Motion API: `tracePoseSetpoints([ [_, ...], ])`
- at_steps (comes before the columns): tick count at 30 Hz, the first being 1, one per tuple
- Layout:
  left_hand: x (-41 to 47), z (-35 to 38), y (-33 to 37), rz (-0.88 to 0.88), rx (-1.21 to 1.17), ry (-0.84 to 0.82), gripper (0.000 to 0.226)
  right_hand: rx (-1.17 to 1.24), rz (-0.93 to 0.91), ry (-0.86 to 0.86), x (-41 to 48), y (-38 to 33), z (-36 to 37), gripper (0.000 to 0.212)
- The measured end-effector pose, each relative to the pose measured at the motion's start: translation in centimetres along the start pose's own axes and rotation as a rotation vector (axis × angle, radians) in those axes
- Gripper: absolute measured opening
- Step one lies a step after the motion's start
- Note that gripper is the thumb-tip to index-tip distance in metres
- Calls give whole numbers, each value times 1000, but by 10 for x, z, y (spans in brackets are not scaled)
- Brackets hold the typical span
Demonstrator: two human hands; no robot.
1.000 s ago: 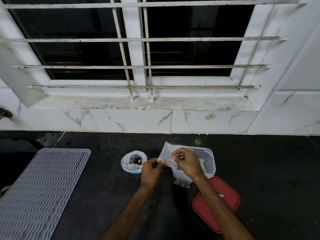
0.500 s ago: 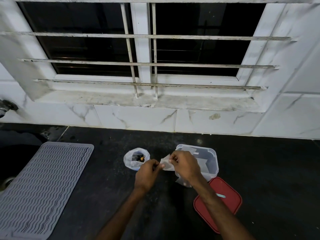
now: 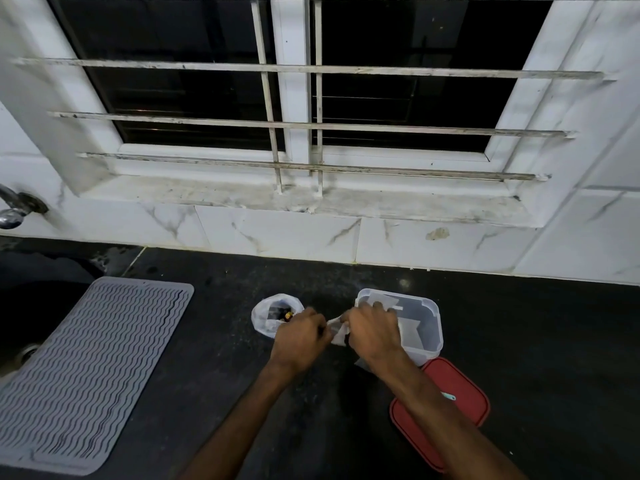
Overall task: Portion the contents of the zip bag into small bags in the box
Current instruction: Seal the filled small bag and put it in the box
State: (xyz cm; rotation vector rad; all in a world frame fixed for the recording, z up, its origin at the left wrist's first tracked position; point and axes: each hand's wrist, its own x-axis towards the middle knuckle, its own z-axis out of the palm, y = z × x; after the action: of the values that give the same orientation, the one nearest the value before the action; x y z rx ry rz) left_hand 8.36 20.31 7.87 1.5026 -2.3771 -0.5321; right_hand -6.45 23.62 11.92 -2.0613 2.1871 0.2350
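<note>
Head view: the left hand (image 3: 300,336) and the right hand (image 3: 374,336) each pinch one small bag (image 3: 336,330) between them, fingers curled on its mouth. The step, I judge, is opening this mouth: rub the thin layers apart and pull gently, so the film does not tear. The zip bag (image 3: 266,317) stands open just beside the left hand; the clear box (image 3: 434,336) holding more small bags sits behind the right hand.

A home kitchen: dark stone counter (image 3: 519,341), wall tap (image 3: 14,209), drying mat (image 3: 86,368).
</note>
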Motion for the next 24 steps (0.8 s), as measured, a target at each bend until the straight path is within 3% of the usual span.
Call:
tracePoseSetpoints([
  [3,8,-1,13,14,-28,23,28,44,60,4,0,-11,-6,38],
  [6,9,-2,12,15,-210,8,25,413,68,-27,1,-11,-7,27],
  [8,8,-2,6,64,-229,-25,23,494,134,-29,1,-3,-6,24],
  [11,5,5,8,146,-103,-44,23,301,235,5,-1,3,-4,28],
  [14,5,14,12,138,-130,-20,25,159,205,-30,-1,1,-11,35],
  [17,1,19,11,145,-285,-20,28,87,113,-107,1,4,-13,51],
  [20,-4,21,8,120,-471,43,29,117,70,-135,4,9,-13,52],
  [24,-2,23,1,77,-383,-166,84,351,88,-96,7,5,-14,32],
])
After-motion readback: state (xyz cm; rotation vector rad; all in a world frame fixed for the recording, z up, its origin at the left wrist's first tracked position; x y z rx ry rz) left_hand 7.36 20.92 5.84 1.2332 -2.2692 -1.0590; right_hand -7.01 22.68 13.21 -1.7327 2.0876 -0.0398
